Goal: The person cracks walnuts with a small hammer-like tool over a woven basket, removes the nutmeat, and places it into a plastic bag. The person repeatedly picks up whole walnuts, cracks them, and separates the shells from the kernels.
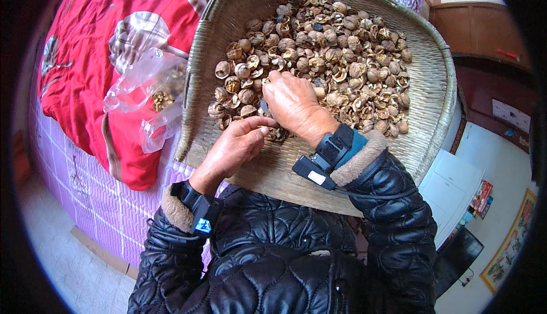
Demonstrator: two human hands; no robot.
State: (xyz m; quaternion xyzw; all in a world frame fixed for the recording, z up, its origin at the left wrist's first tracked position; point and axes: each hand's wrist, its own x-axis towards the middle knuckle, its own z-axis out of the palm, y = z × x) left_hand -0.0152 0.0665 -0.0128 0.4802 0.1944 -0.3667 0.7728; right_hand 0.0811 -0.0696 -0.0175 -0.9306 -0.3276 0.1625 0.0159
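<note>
grasping one tool (320, 92) in right grip (293, 102), unclear hold in left grip (242, 145), many walnuts (356, 70), one basket (428, 66)

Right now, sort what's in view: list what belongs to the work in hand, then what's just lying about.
In use:
- walnuts and shells
- woven tray bearing them
- wooden-handled tool in the right hand
- clear bag with walnut pieces, probably

Lying about:
- red blanket
- purple bedspread
- dark screen
- framed picture

broad woven basket (430, 80) with whole walnuts (242, 70) and broken shells (339, 77) inside
</note>
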